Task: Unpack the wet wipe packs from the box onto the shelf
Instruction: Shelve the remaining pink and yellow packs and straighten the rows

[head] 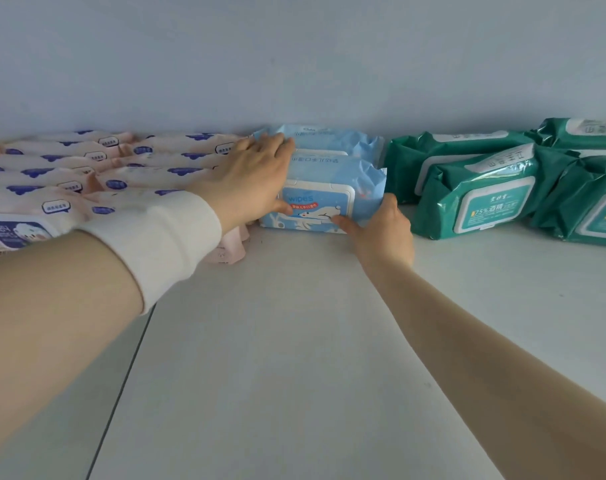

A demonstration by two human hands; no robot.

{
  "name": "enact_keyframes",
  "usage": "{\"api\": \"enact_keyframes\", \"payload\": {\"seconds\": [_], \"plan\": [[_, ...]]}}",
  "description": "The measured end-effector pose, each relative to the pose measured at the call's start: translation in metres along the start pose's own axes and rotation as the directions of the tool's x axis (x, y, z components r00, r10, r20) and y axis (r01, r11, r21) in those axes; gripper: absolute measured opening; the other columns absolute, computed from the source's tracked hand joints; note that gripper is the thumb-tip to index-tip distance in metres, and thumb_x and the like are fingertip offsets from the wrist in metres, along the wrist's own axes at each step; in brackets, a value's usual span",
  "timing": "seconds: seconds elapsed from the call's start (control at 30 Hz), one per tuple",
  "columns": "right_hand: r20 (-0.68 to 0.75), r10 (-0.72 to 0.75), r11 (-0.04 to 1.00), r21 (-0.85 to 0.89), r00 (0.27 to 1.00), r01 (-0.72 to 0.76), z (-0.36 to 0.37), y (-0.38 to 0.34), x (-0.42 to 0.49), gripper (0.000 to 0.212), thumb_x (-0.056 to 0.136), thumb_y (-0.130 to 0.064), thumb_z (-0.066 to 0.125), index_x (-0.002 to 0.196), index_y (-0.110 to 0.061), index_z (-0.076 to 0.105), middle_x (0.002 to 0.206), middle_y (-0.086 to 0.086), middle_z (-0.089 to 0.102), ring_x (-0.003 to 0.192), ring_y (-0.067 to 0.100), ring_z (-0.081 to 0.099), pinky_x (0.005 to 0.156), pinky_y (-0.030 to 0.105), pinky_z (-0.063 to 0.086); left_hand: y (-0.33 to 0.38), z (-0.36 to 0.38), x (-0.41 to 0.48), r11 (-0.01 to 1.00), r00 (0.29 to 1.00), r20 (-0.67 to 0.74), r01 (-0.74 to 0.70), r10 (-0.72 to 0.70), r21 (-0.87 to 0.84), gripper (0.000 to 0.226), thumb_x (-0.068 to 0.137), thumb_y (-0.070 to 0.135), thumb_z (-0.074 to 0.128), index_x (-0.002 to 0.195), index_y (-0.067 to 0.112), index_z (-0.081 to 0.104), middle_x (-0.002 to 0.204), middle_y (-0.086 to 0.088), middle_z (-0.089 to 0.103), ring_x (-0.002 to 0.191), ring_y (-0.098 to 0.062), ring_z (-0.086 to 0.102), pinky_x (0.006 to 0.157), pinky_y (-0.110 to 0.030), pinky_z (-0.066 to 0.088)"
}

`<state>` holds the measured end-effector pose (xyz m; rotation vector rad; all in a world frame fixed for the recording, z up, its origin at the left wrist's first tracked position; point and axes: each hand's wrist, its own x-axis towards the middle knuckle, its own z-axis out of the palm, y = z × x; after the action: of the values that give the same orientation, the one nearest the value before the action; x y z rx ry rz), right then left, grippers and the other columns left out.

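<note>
- The left hand [249, 178] lies across the blue wet wipe packs [329, 168] in the middle of the frame, with its fingers fairly straight over the top and its thumb at the front. The right hand [381, 230] pinches the lower right corner of the front pack [315, 206]. The hands are apart, one at each end.
- The blue packs sit in a short row on the shelf [294, 341], between the pink packs [87, 174] at left and the green packs [485, 195] at right.
- The wrapper looks slick, so the front pack could slide or tip forward once released.
- A sideways push from the left hand could knock the neighbouring pink packs out of line.
- The corner pinch probably catches only loose film, which could crumple or slip.
- The box is out of view, so the number of packs left cannot be told.
</note>
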<state>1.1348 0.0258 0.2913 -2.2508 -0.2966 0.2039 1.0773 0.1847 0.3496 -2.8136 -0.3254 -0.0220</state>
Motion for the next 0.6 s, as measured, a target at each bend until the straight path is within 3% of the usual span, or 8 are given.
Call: {"api": "enact_keyframes", "payload": {"seconds": [0.23,0.37,0.5,0.6], "plan": [[-0.001,0.003,0.998,0.064,1.0,-0.002,-0.002,-0.001,0.009,0.072,0.07,-0.041,0.077,0.126,-0.013,0.044,0.12,0.009,0.059,0.105,0.035,0.061,0.087,0.048,0.051,-0.011,-0.001,0.005,0.994,0.999,-0.029,-0.019,0.016,-0.11,0.103,0.072,0.061,0.064,0.147,0.008,0.018,0.155,-0.014,0.018,0.143,-0.028,0.021,0.112,-0.04,0.024],[0.045,0.017,0.999,0.029,0.999,-0.018,0.0,-0.001,0.018,0.061,0.071,-0.044,0.075,0.118,-0.016,0.046,0.107,0.004,0.062,0.092,0.035,0.066,0.082,0.049,0.053,-0.013,0.006,0.009,0.99,0.999,-0.034,-0.014,0.009,-0.144,0.095,0.072,0.059,0.065,0.14,0.002,0.029,0.145,-0.014,0.034,0.132,-0.03,0.038,0.105,-0.039,0.032],[0.094,0.02,1.0,-0.019,0.995,-0.018,-0.003,-0.003,0.022,0.06,0.074,-0.044,0.072,0.121,-0.017,0.045,0.094,0.004,0.063,0.072,0.028,0.066,0.081,0.047,0.054,-0.01,0.013,0.012,0.992,1.0,-0.027,-0.013,0.01,-0.122,0.095,0.075,0.056,0.063,0.139,-0.004,0.027,0.143,-0.021,0.032,0.13,-0.036,0.036,0.111,-0.041,0.028],[0.095,0.036,0.999,0.008,0.995,-0.037,-0.007,-0.006,0.016,0.063,0.072,-0.043,0.075,0.118,-0.012,0.046,0.103,0.006,0.063,0.083,0.031,0.067,0.082,0.048,0.054,-0.005,0.005,0.011,0.993,0.998,0.058,0.02,-0.013,-0.113,0.095,0.076,0.057,0.061,0.138,-0.004,0.025,0.144,-0.022,0.028,0.133,-0.036,0.032,0.111,-0.042,0.027]]}}
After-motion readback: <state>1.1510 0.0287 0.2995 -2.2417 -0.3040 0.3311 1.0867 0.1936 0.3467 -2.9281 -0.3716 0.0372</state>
